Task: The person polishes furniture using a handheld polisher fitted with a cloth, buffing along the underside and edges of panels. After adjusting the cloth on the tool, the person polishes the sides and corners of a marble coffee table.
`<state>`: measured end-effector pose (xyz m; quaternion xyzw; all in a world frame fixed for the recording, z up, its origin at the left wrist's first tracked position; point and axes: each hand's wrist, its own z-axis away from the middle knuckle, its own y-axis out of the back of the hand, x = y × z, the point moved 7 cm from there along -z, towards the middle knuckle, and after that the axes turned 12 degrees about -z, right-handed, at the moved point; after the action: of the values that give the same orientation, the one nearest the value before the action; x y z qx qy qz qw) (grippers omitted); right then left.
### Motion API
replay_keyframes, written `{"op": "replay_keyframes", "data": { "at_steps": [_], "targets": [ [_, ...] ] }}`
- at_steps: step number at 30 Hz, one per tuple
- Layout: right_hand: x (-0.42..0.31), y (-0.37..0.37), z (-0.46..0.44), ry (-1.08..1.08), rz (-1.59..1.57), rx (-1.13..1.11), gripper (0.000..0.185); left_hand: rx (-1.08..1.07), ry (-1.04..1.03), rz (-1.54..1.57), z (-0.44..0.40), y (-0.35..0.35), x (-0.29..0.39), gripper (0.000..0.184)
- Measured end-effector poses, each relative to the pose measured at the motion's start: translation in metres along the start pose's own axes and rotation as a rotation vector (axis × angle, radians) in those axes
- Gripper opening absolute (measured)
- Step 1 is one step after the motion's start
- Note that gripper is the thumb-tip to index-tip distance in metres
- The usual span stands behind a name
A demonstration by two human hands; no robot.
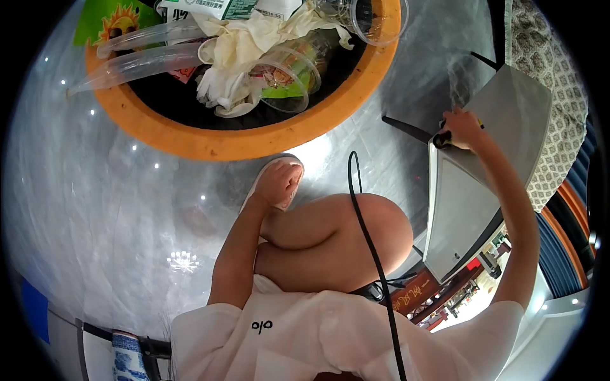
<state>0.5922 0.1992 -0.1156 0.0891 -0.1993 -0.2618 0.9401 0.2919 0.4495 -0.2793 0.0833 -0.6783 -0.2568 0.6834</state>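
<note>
My left hand is closed low down, beside or over the pale slipper on my foot. Whatever it may hold is hidden. My right hand reaches out to the grey chair with thin dark legs. Its fingers are wrapped round a small dark object at the chair's near edge, and a bit of yellow shows by the wrist. I cannot make out what this object is.
Ahead stands a round orange-rimmed piece with a black middle, loaded with crumpled pale gloves, a clear plastic cup, long clear plastic pieces and packaging. A black cable hangs across my knee. Patterned fabric lies right.
</note>
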Motion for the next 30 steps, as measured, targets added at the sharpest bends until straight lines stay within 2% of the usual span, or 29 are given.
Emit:
{"op": "replay_keyframes", "data": {
  "at_steps": [1, 2, 4, 6, 9, 11, 14, 17, 19, 22, 23, 24, 25, 27, 28, 30],
  "targets": [
    [-0.004, -0.005, 0.005, 0.053, -0.05, -0.121, 0.027, -0.086, 0.028, -0.009, 0.003, -0.006, -0.003, 0.019],
    [0.003, -0.01, 0.0, 0.053, -0.053, -0.123, 0.027, -0.09, 0.027, -0.009, 0.005, -0.009, -0.003, 0.019],
    [0.049, -0.016, -0.015, -0.263, 0.049, -0.132, 0.031, -0.031, 0.022, -0.024, 0.002, -0.008, -0.005, 0.019],
    [0.057, -0.008, -0.013, -0.237, 0.111, -0.092, 0.031, -0.032, 0.022, -0.009, -0.002, -0.008, -0.005, 0.018],
    [0.032, -0.012, -0.008, -0.171, 0.156, -0.014, 0.028, -0.066, -0.007, 0.011, 0.0, -0.004, 0.001, 0.018],
    [-0.005, -0.025, -0.014, 0.085, -0.093, 0.034, 0.02, -0.064, -0.044, 0.006, -0.005, -0.004, 0.003, 0.017],
    [-0.014, -0.014, -0.013, 0.017, -0.121, -0.038, 0.023, 0.039, -0.027, -0.047, -0.001, -0.003, 0.005, 0.017],
    [0.012, -0.014, -0.02, -0.07, -0.001, 0.018, 0.019, 0.024, 0.008, -0.039, -0.004, 0.0, 0.001, 0.015],
    [0.006, -0.015, -0.022, -0.064, 0.078, 0.006, 0.019, -0.099, 0.038, -0.025, 0.001, -0.009, -0.003, 0.022],
    [-0.002, -0.006, -0.018, -0.081, 0.223, 0.003, 0.019, -0.075, 0.037, -0.023, 0.002, -0.011, -0.006, 0.024],
    [-0.012, -0.006, -0.013, 0.011, 0.101, -0.039, 0.02, -0.068, 0.035, -0.027, 0.0, -0.011, -0.008, 0.024],
    [-0.021, -0.006, -0.008, 0.103, -0.023, -0.086, 0.02, -0.006, 0.017, -0.027, -0.001, -0.006, -0.004, 0.016],
    [-0.02, -0.006, -0.007, 0.103, -0.022, -0.088, 0.02, 0.056, 0.001, -0.025, 0.0, 0.0, 0.001, 0.009],
    [-0.007, -0.009, -0.015, -0.043, -0.089, -0.102, 0.021, 0.042, 0.001, -0.041, -0.001, 0.0, 0.002, 0.01],
    [-0.004, -0.014, -0.023, -0.047, -0.092, -0.101, 0.021, 0.025, 0.0, -0.055, -0.001, -0.002, 0.001, 0.011],
    [0.016, -0.021, -0.038, -0.164, 0.252, -0.047, 0.022, -0.012, 0.017, -0.054, 0.002, -0.009, -0.002, 0.017]
  ]
}}
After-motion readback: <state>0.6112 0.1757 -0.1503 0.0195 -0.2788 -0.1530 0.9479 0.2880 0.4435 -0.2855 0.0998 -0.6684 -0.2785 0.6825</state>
